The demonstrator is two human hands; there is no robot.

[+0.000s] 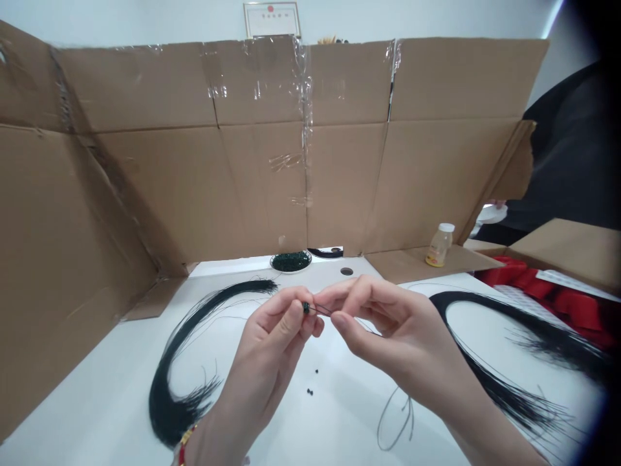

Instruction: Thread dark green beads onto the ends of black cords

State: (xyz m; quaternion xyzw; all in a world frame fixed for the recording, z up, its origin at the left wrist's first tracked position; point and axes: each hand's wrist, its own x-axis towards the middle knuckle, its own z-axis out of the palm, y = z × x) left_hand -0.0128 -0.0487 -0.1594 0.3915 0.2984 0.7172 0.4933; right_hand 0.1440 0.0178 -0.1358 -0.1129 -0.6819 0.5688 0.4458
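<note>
Near the middle of the view, my left hand [269, 346] pinches a small dark green bead [305, 308] between thumb and fingers. My right hand [395, 327] grips thin dark cord [321, 310] that runs from the bead towards its fingertips. Both sets of fingertips are close together above the white table [272, 437]. A few tiny dark beads [310, 391] lie on the table below the hands. Beyond the right wrist, a loose loop of cord [381, 430] rests on the tabletop. Whether the cord passes fully through the bead is too small to tell.
Bundles of black cord lie curved at left [162, 388] and right [478, 304]. A plate of dark green beads [291, 261] sits at the back. Cardboard walls [262, 181] enclose the table. A clear bottle [440, 244] and a box with red material [582, 310] stand right.
</note>
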